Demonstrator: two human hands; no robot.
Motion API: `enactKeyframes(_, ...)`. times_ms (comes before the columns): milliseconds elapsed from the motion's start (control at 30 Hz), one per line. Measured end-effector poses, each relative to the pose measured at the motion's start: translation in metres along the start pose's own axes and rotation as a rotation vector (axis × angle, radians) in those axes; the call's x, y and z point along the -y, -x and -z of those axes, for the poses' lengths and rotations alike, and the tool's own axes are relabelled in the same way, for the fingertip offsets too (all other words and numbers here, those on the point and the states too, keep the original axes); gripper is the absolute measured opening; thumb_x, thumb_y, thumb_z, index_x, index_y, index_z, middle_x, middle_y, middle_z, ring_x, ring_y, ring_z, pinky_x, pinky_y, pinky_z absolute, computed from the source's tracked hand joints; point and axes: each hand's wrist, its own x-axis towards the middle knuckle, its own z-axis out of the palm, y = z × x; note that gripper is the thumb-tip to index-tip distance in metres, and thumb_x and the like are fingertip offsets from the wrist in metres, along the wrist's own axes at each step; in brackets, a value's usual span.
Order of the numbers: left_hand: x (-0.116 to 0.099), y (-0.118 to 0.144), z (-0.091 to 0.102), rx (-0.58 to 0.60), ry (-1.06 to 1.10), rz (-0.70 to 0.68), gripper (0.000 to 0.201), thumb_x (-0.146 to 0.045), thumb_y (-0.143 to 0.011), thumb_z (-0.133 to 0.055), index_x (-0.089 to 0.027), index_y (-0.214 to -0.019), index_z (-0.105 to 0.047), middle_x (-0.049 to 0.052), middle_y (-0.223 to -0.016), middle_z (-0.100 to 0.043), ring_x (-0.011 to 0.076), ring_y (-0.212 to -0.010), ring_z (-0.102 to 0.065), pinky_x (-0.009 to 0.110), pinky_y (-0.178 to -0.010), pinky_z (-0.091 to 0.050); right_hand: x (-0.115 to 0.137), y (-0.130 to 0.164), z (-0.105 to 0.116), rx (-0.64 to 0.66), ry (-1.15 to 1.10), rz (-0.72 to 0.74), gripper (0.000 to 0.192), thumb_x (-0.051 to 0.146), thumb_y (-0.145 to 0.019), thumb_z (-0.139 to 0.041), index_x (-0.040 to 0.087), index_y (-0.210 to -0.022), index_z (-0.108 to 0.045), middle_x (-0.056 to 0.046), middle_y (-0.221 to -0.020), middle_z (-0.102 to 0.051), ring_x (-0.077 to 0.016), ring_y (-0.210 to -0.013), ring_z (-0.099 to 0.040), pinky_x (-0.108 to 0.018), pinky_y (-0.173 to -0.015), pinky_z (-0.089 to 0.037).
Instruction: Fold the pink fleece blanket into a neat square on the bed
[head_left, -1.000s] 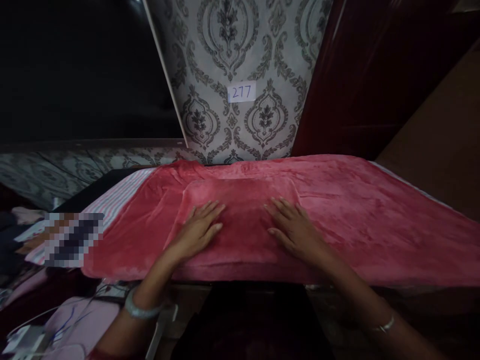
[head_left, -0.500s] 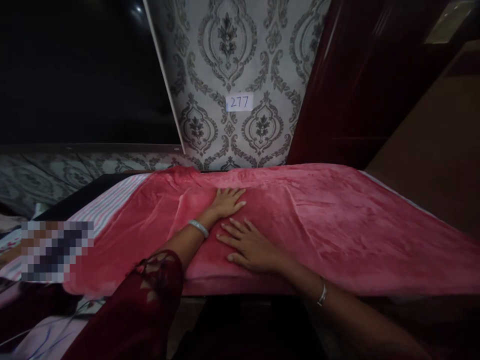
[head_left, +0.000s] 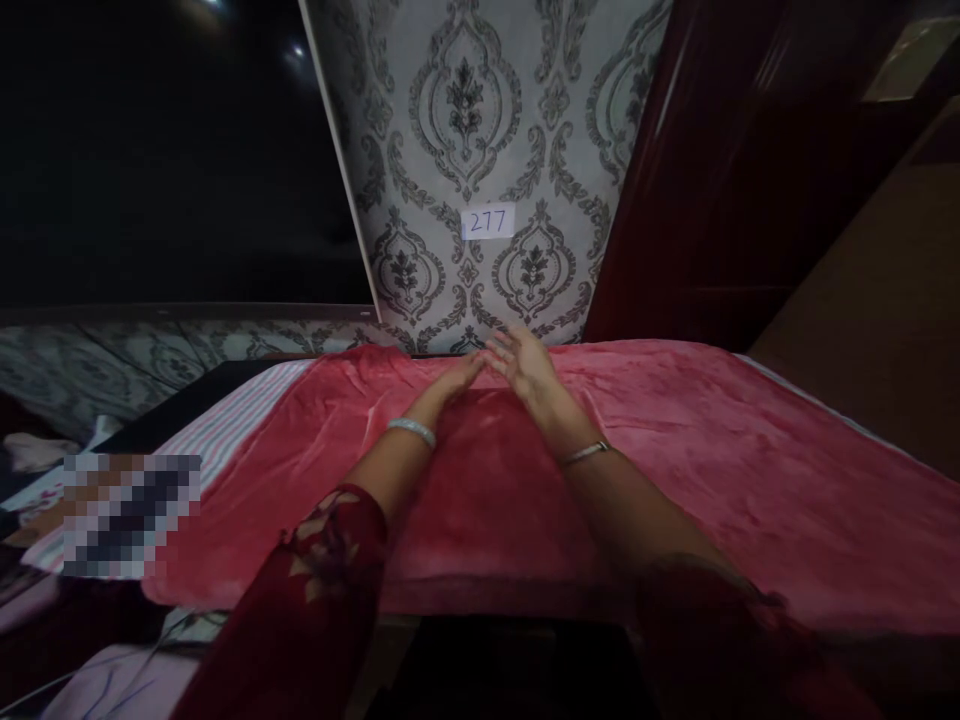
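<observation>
Clearly, a wide pink-red blanket (head_left: 750,490) takes the most space; its surface is soft and plush, with shallow wrinkles and a rounded near corner at the left. Behind it at the left hangs a flat black screen (head_left: 165,160) with a thin pale edge. Next to the screen, the grey wall (head_left: 465,110) bears leafy oval ornaments, and to the right stands a glossy dark red cabinet (head_left: 697,180). On the middle of the blanket lies a folded cloth (head_left: 510,500), of the same plush look and roughly rectangular. A striped sheet (head_left: 251,405) shows from under the blanket at the left.

Both hands are above the far edge of the folded cloth. The right hand (head_left: 525,360) is released, its palm turned partly to the camera and its fingers stretched towards the left. The left hand (head_left: 459,378) is also released, with straight fingers whose tips meet or overlap those of the right hand.

On the wall, a small white paper (head_left: 487,220) carries the handwritten number "277".

The screen is cut off at the left and top. Square blocks cover a patch (head_left: 131,515) over the left end of the striped sheet. The right fingers are slightly blurred, and whether the left fingertips touch the cloth, I cannot tell. A tiny mark (head_left: 365,313) under the screen is too small to read.
</observation>
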Motion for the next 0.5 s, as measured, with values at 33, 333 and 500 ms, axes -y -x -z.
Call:
enactKeyframes(33,-0.007,-0.011,-0.004,-0.048,0.090,0.063,0.030,-0.031,-0.098,-0.041,-0.014,-0.111,-0.063,0.014,-0.121,-0.068,0.0233,-0.118,-0.062,0.040,-0.104,-0.046,-0.005,-0.016,-0.005,-0.132,-0.122,-0.041,0.025,0.026,-0.094,-0.044,0.022,-0.116,-0.054,-0.004,-0.114,-0.062,-0.0115,-0.088,-0.065,-0.032,-0.079,-0.058)
enactKeyframes(333,0.025,-0.016,-0.048,-0.284,0.903,0.521,0.043,-0.025,-0.097,-0.026,-0.020,-0.137,-0.043,0.019,-0.138,-0.057,0.0212,-0.123,-0.061,0.038,-0.097,-0.053,-0.067,-0.066,0.025,-0.366,-0.372,-0.097,0.022,0.034,-0.095,-0.030,0.024,-0.099,-0.050,0.001,-0.092,-0.056,-0.0078,-0.074,-0.059,-0.019,-0.066,-0.055)
enactKeyframes(500,0.054,-0.014,-0.044,-0.240,1.191,0.552,0.047,-0.034,-0.098,-0.025,-0.021,-0.138,-0.045,0.019,-0.138,-0.058,0.0253,-0.118,-0.064,0.042,-0.089,-0.056,-0.100,-0.074,0.054,-0.263,-0.401,-0.085,0.029,0.045,-0.092,-0.032,0.024,-0.099,-0.052,-0.001,-0.095,-0.058,-0.0097,-0.076,-0.061,-0.023,-0.070,-0.057)
